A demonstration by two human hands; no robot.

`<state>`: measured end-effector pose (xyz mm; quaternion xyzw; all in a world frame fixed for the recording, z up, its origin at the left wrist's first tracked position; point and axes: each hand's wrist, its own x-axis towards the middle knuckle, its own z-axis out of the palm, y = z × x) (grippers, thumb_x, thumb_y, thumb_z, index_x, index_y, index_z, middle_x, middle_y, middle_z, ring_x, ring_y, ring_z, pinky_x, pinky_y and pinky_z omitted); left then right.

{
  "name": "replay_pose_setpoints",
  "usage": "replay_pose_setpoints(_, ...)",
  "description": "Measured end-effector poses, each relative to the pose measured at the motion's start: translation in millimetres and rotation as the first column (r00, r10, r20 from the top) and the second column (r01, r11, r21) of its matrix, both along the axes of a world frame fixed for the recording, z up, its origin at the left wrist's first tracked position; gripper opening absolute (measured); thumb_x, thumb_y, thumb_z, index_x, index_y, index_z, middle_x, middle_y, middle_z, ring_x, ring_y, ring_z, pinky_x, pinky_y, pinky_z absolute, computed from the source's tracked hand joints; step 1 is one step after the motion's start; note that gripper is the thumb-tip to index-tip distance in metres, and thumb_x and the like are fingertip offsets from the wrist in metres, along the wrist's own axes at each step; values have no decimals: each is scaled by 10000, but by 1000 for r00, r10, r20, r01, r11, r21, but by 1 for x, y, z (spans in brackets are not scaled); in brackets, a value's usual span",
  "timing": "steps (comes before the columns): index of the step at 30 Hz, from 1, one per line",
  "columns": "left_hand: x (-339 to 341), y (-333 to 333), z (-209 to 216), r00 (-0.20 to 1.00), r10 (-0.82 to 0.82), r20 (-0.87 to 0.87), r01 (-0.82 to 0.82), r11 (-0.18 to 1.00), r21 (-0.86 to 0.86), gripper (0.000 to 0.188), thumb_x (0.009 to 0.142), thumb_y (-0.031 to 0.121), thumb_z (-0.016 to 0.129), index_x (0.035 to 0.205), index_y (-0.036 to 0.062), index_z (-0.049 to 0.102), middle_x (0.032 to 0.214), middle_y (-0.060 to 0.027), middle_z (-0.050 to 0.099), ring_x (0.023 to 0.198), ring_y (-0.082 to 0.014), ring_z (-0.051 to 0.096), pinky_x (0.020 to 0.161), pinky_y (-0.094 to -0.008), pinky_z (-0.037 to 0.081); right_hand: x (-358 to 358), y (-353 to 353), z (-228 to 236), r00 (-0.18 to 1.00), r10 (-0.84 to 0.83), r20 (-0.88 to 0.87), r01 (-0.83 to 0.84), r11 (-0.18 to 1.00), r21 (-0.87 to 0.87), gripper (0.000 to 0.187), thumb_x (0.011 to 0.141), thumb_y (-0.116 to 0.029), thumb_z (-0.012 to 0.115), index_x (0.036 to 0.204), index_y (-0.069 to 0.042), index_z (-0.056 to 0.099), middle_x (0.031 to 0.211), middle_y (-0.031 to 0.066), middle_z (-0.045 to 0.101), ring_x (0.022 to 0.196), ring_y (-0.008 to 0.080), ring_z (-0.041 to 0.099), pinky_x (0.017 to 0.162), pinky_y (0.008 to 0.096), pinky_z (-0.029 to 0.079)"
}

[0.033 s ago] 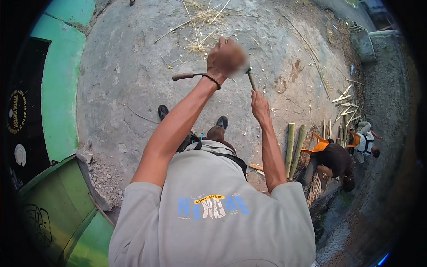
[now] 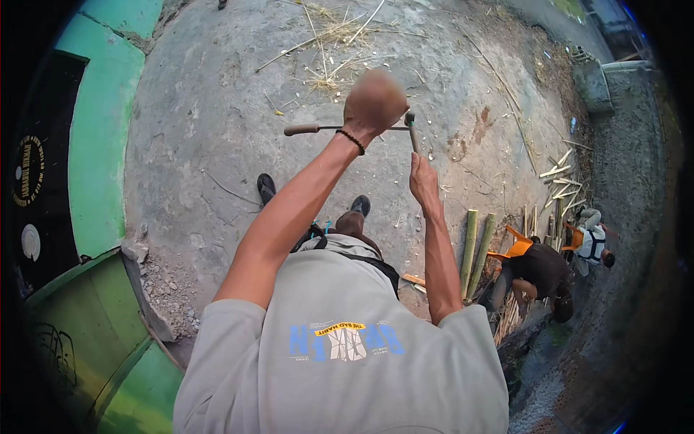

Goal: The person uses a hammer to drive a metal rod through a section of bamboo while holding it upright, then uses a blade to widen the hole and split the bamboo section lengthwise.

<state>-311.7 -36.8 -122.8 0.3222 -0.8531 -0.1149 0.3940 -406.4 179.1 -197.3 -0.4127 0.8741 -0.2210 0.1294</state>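
Observation:
My right hand [image 2: 423,178] is closed around the wooden handle of a hammer-like tool [image 2: 413,136], whose small dark head points away from me. To its left, my left hand [image 2: 365,119] is raised over the ground with a dark beaded bracelet [image 2: 351,141] at the wrist. A blur covers its fingers, so I cannot make out their grip. A thin, dark, straight tool with a brown handle [image 2: 301,130] runs sideways behind the left wrist and hand. Its right end shows close to the hammer-like tool's head; whether they touch is unclear.
Dry straw and sticks [image 2: 329,43] litter the concrete ground [image 2: 210,108]. At the right stand bamboo poles [image 2: 469,253], near split strips [image 2: 560,177] and two people, one in a dark shirt [image 2: 541,269], beside orange chairs [image 2: 517,244]. A green wall [image 2: 105,145] and rubble [image 2: 168,289] lie left.
Both hands appear slightly lower in the view, as does the ground. The hammer-like tool stands more upright. More of the thin tool shows right of my left hand.

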Motion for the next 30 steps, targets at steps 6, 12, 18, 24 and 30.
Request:
replay_pose_setpoints(6, 12, 4, 4, 1000, -3, 32, 0, 996, 85, 435, 875, 392, 597, 981, -29, 572, 903, -217, 565, 735, -389, 671, 605, -464, 582, 28, -21, 91, 986, -10, 165, 49, 970, -237, 422, 1116, -402, 412, 984, -17, 525, 657, 255, 568, 575, 505, 535, 521, 532, 390)
replay_pose_setpoints(12, 18, 8, 2, 997, -25, 73, 19, 996, 82, 454, 873, 396, 579, 1025, -32, 581, 920, -211, 566, 730, -381, 673, 604, -463, 579, 10, 16, -48, 994, 5, 108, -15, 995, 94, 459, 1107, -425, 396, 994, -17, 575, 729, 296, 622, 779, 543, 639, 649, 609, 437)
replay_pose_setpoints(18, 20, 9, 2, 996, -6, 92, -2, 997, 81, 460, 874, 403, 583, 1049, -21, 612, 952, -217, 583, 790, -385, 684, 664, -468, 586, 33, -33, 58, 913, -99, 396, 152, 983, -103, 501, 1112, -436, 383, 961, -2, 584, 707, 247, 607, 673, 464, 616, 664, 526, 469)
replay_pose_setpoints(24, 26, -1, 10, 998, -9, 57, 4, 996, 93, 453, 882, 387, 585, 1060, -29, 622, 957, -230, 588, 778, -404, 681, 661, -482, 586, 70, -22, 39, 968, -57, 243, 172, 857, -486, 312, 1117, -299, 425, 980, -28, 497, 628, 205, 562, 549, 476, 553, 495, 489, 399)
replay_pose_setpoints(30, 11, 14, 7, 994, -81, 72, 75, 993, 90, 466, 882, 398, 584, 1074, -24, 632, 946, -227, 583, 782, -403, 675, 658, -481, 581, 41, -6, -54, 965, -145, 218, 153, 988, -17, 510, 1115, -456, 377, 928, -9, 537, 705, 241, 614, 685, 447, 638, 621, 521, 452)
